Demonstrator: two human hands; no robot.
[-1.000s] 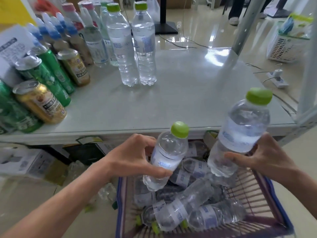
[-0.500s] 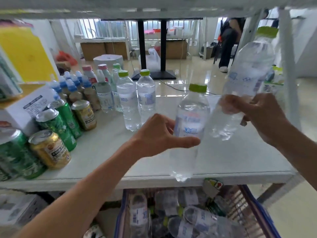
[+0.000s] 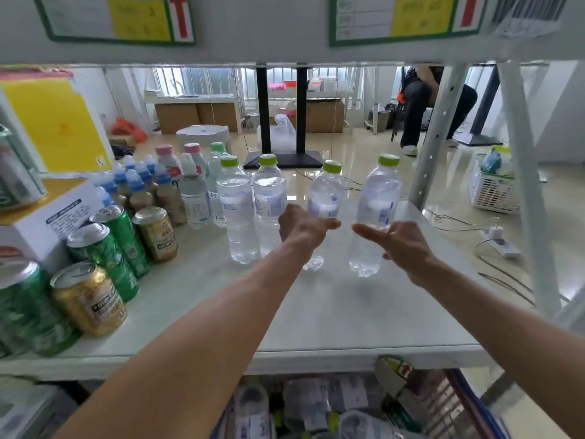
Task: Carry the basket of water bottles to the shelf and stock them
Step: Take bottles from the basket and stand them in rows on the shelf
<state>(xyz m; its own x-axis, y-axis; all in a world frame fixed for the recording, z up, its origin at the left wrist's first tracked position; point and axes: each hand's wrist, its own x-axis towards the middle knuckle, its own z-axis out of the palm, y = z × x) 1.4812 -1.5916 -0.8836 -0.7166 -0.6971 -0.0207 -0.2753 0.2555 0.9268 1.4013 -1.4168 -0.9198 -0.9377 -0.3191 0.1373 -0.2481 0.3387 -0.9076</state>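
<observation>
Two clear water bottles with green caps stand upright on the white shelf [image 3: 348, 315]. My left hand [image 3: 302, 231] is wrapped around the left one [image 3: 326, 194]; my right hand [image 3: 403, 247] holds the right one [image 3: 380, 198]. Both bottle bases touch the shelf surface. Just to their left stand two more water bottles [image 3: 235, 201] [image 3: 269, 198] of the same kind. Below the shelf edge, the blue-rimmed basket [image 3: 465, 403] holds several more bottles lying on their sides.
Green and gold cans [image 3: 88, 299] and small blue-capped bottles [image 3: 139, 188] fill the shelf's left side beside a white box [image 3: 47, 223]. A white shelf post [image 3: 433, 137] rises at the right. The upper shelf edge [image 3: 285, 30] carries price labels. A person [image 3: 424, 106] stands in the background.
Both hands lifted a bottle each out of the basket, carried them up and forward, and set them upright on the shelf to the right of the two standing bottles.
</observation>
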